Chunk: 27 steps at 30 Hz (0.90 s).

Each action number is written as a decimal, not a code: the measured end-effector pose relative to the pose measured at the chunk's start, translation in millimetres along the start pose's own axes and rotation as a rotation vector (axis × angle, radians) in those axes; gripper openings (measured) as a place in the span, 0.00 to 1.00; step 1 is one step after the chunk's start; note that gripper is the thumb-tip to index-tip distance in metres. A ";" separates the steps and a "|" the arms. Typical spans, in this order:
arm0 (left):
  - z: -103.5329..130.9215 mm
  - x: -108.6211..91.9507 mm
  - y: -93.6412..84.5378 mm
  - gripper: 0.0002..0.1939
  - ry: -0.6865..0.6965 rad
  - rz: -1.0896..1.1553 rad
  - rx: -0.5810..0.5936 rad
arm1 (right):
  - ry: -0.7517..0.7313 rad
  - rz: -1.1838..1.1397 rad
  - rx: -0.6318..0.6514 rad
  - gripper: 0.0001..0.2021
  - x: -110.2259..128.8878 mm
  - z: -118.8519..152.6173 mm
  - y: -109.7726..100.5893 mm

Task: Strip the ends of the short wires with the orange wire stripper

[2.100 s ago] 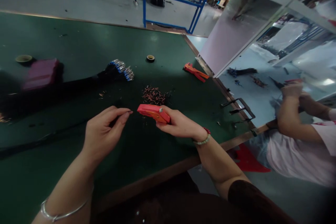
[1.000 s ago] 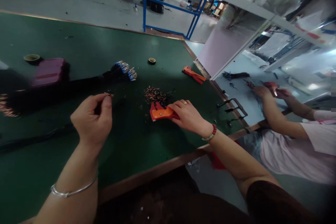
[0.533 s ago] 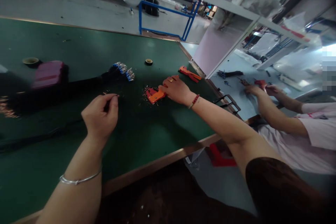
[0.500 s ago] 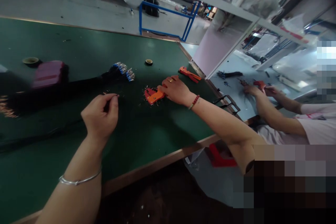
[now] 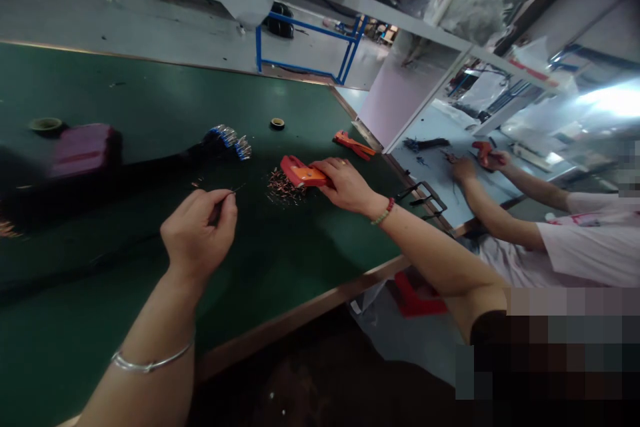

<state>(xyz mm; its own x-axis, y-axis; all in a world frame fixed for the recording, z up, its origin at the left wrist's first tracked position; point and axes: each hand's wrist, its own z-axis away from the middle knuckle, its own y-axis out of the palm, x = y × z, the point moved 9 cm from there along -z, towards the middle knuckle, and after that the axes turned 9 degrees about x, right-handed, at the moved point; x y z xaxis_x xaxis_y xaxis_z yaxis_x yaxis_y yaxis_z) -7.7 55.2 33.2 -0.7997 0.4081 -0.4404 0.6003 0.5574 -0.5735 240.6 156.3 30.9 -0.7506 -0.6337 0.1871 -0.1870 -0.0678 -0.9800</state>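
Above the middle of the green desk, the left hand pinches a thin dark strand and the right hand holds a red-and-orange tool.

At left, the thumb and forefinger are together on the strand, whose tip points to the right, toward the tool but apart from it. At right, the grip is closed around the handle of the tool; how its jaws stand, I cannot tell. Its head is above the copper-coloured scraps. Between the two hands there is a gap, and a wide stretch of green surface lies from them to the near wooden edge. On the far side, another stretch reaches to the far edge, with a small tape roll standing before it. Near the right edge lies a second orange tool, and nearer, a black metal frame is at this edge. On the left, a dark bundle with silvery ends passes in front of a pink box.
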 end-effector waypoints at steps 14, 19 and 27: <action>9.6 -0.8 21.6 0.10 0.062 0.000 0.046 | 0.214 -1.130 0.038 0.23 8.4 51.8 83.2; 12.4 -0.7 22.4 0.10 0.085 0.004 0.023 | 0.282 -1.107 0.064 0.23 5.2 47.8 87.8; 6.1 -17.4 -0.7 0.10 0.137 -0.103 -0.061 | 0.162 -1.143 0.204 0.25 25.0 28.1 98.8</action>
<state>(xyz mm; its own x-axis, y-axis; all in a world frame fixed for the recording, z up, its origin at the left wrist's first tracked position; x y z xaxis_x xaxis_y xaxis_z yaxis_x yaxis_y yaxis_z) 5.9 43.3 37.0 -0.8533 0.4393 -0.2809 0.5169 0.6422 -0.5660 221.1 112.1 -63.1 -0.2863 -0.0194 0.9579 -0.7108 -0.6661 -0.2260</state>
